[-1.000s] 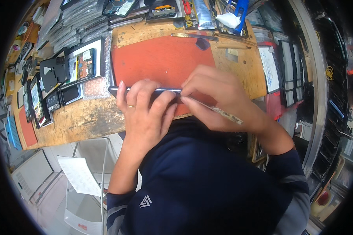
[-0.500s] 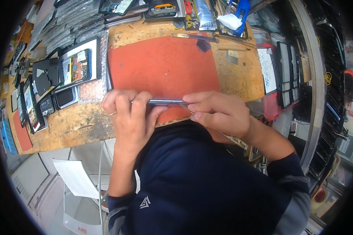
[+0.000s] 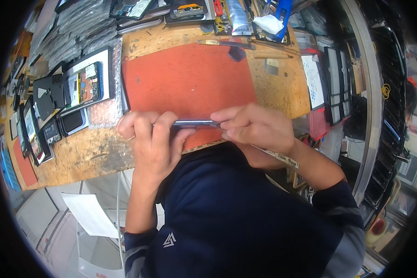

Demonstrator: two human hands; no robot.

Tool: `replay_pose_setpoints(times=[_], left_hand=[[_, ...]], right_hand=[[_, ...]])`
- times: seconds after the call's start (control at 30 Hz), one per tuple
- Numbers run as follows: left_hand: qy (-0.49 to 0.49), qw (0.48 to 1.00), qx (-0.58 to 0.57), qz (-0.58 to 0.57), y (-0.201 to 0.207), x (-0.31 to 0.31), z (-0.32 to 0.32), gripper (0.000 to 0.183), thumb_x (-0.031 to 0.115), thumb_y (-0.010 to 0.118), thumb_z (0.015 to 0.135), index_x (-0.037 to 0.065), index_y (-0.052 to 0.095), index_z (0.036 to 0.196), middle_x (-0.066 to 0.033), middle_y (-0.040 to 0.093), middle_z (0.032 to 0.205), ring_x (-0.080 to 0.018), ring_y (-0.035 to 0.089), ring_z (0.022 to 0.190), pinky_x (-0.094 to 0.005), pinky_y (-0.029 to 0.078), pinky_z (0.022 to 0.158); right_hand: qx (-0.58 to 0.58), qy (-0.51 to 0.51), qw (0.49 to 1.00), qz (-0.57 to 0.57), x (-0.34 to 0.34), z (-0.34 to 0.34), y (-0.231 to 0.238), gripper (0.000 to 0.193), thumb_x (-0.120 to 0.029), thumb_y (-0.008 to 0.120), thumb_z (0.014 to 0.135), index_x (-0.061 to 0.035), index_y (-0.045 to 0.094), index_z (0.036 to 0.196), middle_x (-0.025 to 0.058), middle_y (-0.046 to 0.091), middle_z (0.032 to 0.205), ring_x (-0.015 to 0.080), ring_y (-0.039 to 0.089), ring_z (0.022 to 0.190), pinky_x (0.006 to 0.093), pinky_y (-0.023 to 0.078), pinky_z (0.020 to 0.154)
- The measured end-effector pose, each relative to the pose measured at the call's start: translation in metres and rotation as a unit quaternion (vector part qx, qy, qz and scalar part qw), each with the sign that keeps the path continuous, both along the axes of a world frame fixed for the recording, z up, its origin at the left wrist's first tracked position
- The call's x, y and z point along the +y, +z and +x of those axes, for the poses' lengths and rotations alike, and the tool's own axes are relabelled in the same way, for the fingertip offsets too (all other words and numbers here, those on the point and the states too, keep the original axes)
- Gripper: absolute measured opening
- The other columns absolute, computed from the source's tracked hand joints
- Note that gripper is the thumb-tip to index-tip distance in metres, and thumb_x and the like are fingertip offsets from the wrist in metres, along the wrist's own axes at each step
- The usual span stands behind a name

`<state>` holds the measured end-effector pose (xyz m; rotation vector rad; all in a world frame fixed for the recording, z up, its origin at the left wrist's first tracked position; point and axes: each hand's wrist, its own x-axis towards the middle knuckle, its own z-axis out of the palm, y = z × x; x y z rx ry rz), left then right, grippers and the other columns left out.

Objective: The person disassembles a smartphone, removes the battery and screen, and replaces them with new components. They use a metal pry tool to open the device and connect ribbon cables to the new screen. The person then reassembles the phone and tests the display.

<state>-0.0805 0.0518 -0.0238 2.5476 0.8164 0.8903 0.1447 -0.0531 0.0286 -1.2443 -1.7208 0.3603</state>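
Note:
A slim phone (image 3: 193, 123), seen edge-on, is held level over the near edge of the red mat (image 3: 190, 78). My left hand (image 3: 152, 143) grips its left end, fingers over the far side and thumb underneath. My right hand (image 3: 263, 130) is closed at the phone's right end. Its fingers pinch a thin tool with a pale, marked flat handle (image 3: 282, 159) that sticks out below the palm. The tool's tip is hidden by the fingers and the phone, so I cannot tell whether it touches the seam.
Opened phones (image 3: 89, 83) and a bubble-wrap sheet (image 3: 106, 111) lie left. Stacked wrapped parts (image 3: 81, 34) stand behind them. Beyond the mat are a flat metal blade (image 3: 226, 44), a tube (image 3: 239, 18) and a blue-handled tool (image 3: 285, 18). A white chair (image 3: 90, 215) stands lower left.
The right hand has shifted slightly and turned, so more of the tool's handle shows below it. The left hand keeps its hold on the phone. The whole view has moved a little.

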Motion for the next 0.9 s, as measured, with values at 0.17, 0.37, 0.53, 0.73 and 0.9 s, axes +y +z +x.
replay_pose_setpoints(times=[0.17, 0.37, 0.53, 0.73, 0.9], left_hand=[[-0.008, 1.000, -0.001, -0.012, 0.001, 0.003, 0.002, 0.046, 0.026, 0.091, 0.082, 0.013, 0.067, 0.119, -0.0116, 0.053, 0.103, -0.0364, 0.052, 0.105, -0.0480, 0.038, 0.093], [-0.013, 1.000, -0.001, -0.013, 0.003, 0.005, 0.005, 0.048, 0.025, 0.090, 0.082, 0.012, 0.066, 0.121, -0.0126, 0.053, 0.105, -0.0366, 0.054, 0.102, -0.0477, 0.040, 0.091], [-0.008, 1.000, 0.003, -0.016, 0.003, 0.007, 0.008, 0.050, 0.031, 0.090, 0.083, 0.011, 0.064, 0.121, -0.0125, 0.053, 0.104, -0.0358, 0.053, 0.103, -0.0477, 0.038, 0.092], [-0.013, 1.000, 0.025, -0.009, 0.006, 0.011, 0.008, 0.053, 0.039, 0.087, 0.084, 0.009, 0.063, 0.120, -0.0121, 0.055, 0.104, -0.0358, 0.052, 0.106, -0.0481, 0.035, 0.099], [-0.013, 1.000, 0.011, -0.021, 0.008, 0.013, 0.010, 0.051, 0.034, 0.089, 0.080, 0.014, 0.066, 0.122, -0.0094, 0.058, 0.110, -0.0350, 0.051, 0.111, -0.0484, 0.033, 0.098]], right_hand=[[0.006, -0.002, 0.999, -0.039, 0.006, 0.003, 0.004, 0.020, 0.012, 0.079, 0.088, -0.0007, 0.065, 0.094, 0.0153, 0.072, 0.087, 0.0335, 0.082, 0.096, 0.0362, 0.066, 0.074], [0.020, -0.007, 0.996, -0.084, 0.016, 0.004, 0.014, 0.016, 0.011, 0.077, 0.089, 0.0010, 0.065, 0.089, 0.0143, 0.072, 0.085, 0.0288, 0.079, 0.086, 0.0335, 0.061, 0.069], [0.005, -0.009, 0.993, -0.114, 0.028, 0.001, 0.026, 0.011, 0.008, 0.075, 0.090, 0.0020, 0.065, 0.088, 0.0132, 0.069, 0.081, 0.0276, 0.070, 0.071, 0.0355, 0.052, 0.061], [-0.038, 0.002, 0.987, -0.157, 0.041, 0.005, 0.032, 0.010, 0.005, 0.074, 0.089, 0.0018, 0.065, 0.088, 0.0141, 0.062, 0.078, 0.0304, 0.063, 0.066, 0.0395, 0.046, 0.059], [0.031, -0.025, 0.985, -0.171, 0.031, 0.005, 0.021, 0.014, 0.007, 0.071, 0.095, 0.0030, 0.060, 0.087, 0.0124, 0.065, 0.079, 0.0260, 0.077, 0.083, 0.0340, 0.055, 0.067]])
